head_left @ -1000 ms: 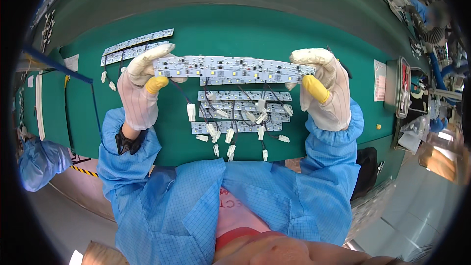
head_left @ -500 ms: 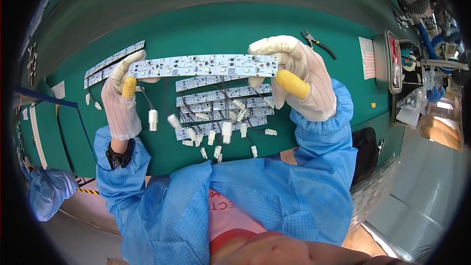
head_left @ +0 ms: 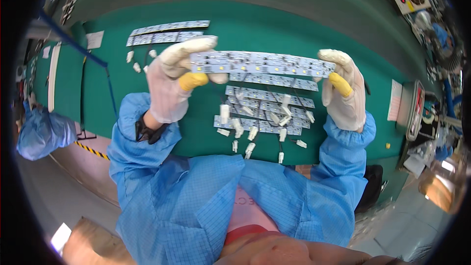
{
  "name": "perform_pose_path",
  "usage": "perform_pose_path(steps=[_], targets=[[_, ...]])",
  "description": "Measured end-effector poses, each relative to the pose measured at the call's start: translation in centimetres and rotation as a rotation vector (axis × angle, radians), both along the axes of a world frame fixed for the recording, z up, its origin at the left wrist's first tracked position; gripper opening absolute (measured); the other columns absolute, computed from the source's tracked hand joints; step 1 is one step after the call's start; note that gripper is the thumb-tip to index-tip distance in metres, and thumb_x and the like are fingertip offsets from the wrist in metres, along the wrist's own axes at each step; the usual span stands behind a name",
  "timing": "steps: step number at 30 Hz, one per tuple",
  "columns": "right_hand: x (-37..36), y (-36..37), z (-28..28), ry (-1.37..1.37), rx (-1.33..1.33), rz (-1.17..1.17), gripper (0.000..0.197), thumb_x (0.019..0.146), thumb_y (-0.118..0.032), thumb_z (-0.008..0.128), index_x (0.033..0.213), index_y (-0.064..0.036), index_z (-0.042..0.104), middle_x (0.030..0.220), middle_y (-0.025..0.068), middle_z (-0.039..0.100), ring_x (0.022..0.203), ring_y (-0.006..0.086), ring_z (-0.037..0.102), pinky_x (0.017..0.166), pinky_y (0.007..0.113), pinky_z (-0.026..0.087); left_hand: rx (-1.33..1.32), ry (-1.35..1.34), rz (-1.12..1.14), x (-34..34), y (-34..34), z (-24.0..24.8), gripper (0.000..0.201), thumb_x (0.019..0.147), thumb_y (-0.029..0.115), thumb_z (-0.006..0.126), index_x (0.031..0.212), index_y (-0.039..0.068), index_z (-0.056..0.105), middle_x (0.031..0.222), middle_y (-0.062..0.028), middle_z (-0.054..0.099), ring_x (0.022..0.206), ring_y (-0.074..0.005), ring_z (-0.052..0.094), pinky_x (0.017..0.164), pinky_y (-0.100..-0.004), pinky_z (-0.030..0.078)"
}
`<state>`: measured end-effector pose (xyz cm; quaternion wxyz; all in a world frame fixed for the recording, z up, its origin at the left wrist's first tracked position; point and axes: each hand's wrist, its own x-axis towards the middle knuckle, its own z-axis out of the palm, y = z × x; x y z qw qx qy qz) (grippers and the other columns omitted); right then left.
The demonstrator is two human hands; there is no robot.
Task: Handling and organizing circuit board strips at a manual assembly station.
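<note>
Raised above the green table is a long white LED circuit board (head_left: pixel 265 63), its component side showing. My left hand (head_left: pixel 179 78), in a white glove with a yellow thumb cover, pinches the board's left end. Gloved the same way, my right hand (head_left: pixel 346 93) grips the opposite end between thumb and fingers. White connectors hang on dark wires below the board, one of them a larger-looking plug (head_left: pixel 224 114). Just beneath lies a group of similar LED boards (head_left: pixel 272 99), overlapping, with wires and connectors spread toward me.
Two more LED boards (head_left: pixel 167 38) lie beyond my left hand, their connectors trailing. At the right edge stand a metal tray (head_left: pixel 416 110) and a sheet with small marks (head_left: pixel 395 99). A small yellow piece (head_left: pixel 387 145) lies nearby. Another person's blue sleeve (head_left: pixel 46 132) shows at far left.
The whole view has swung, so the table's contents appear farther right. The held board has shifted slightly right over the group. My right hand's fingers have drawn back to the board's end.
</note>
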<state>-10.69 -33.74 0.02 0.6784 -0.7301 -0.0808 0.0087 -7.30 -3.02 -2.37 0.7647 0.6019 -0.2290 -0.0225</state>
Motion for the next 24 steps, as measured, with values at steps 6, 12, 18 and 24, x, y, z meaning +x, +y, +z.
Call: perform_pose_path(steps=[6, 12, 18, 24], targets=[[0.3, 0.7, 0.8, 0.178, -0.011, -0.039, 0.071, 0.080, -0.050, 0.069, 0.120, 0.0051, 0.048, 0.075, 0.0057, 0.058, 0.052, 0.0067, 0.048, 0.065, 0.018, 0.040, 0.057, -0.026, 0.026, 0.1, 0.3, 0.4, 0.051, 0.087, 0.025, 0.065, 0.125, -0.004, 0.050, 0.092, -0.0128, 0.069, 0.086, -0.0157, 0.066, 0.081, -0.0250, 0.048], [-0.4, 1.7, 1.1, 0.070, 0.176, 0.049, 0.043, 0.087, -0.023, 0.064, 0.117, 0.0032, 0.050, 0.086, 0.0080, 0.062, 0.059, 0.0067, 0.054, 0.053, 0.019, 0.038, 0.268, 0.079, 0.191, 1.2, 0.5, 0.4, 0.048, 0.090, 0.029, 0.061, 0.126, -0.002, 0.050, 0.094, -0.0089, 0.069, 0.086, -0.0112, 0.063, 0.083, -0.0226, 0.045], [0.3, 0.8, 0.1, 0.114, 0.081, -0.086, 0.062, 0.082, -0.041, 0.070, 0.117, 0.0056, 0.049, 0.085, 0.0096, 0.060, 0.052, 0.0058, 0.051, 0.055, 0.018, 0.041, 0.109, -0.017, 0.030, 1.0, 0.8, -0.2, 0.056, 0.088, 0.034, 0.063, 0.126, -0.005, 0.049, 0.090, -0.0106, 0.069, 0.084, -0.0123, 0.063, 0.083, -0.0246, 0.047], [-0.6, -0.1, 1.0, 0.103, -0.145, -0.021, 0.048, 0.087, -0.033, 0.063, 0.118, 0.0023, 0.052, 0.090, 0.0085, 0.063, 0.056, 0.0081, 0.053, 0.056, 0.019, 0.041, 0.188, 0.003, 0.131, 0.7, 0.1, 0.3, 0.050, 0.091, 0.029, 0.060, 0.126, -0.005, 0.049, 0.087, -0.0098, 0.069, 0.083, -0.0120, 0.064, 0.081, -0.0236, 0.047]])
